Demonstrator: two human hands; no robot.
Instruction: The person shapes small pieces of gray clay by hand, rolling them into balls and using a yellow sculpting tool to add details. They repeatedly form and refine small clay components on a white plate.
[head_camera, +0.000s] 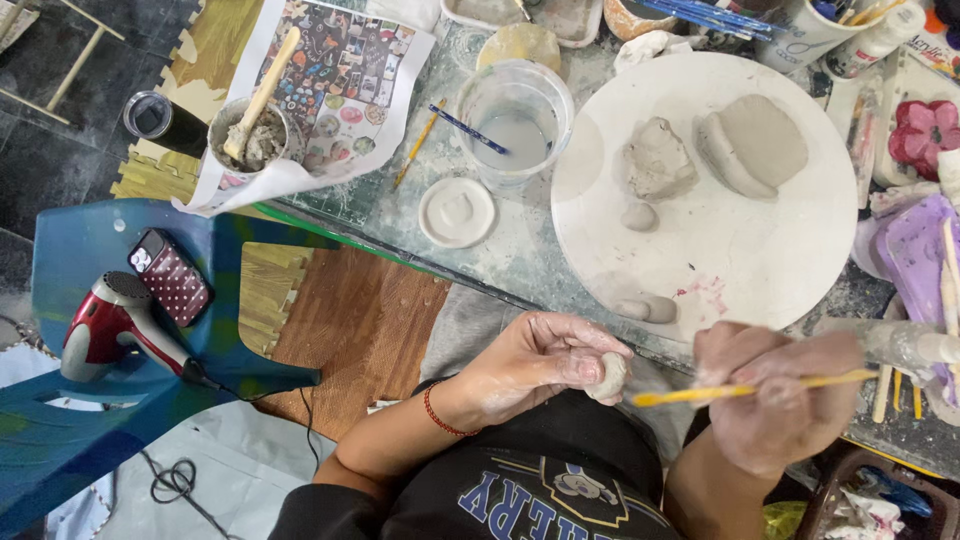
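My left hand (535, 362) pinches a small clay lump (608, 376) at the fingertips, near me, over my lap. My right hand (775, 395) grips a yellow tool (740, 390), tip just beside the lump. Farther off, a round white board (760, 260) holds a clay slab (752, 143) and rough clay chunk (655, 160). Water cup (515, 120) left of the board.

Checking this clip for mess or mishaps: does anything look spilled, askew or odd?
A reddish smear stains the round white board near its front edge. A red hair dryer and a phone lie on a blue chair, off the table. Otherwise, ordinary clay-work clutter.
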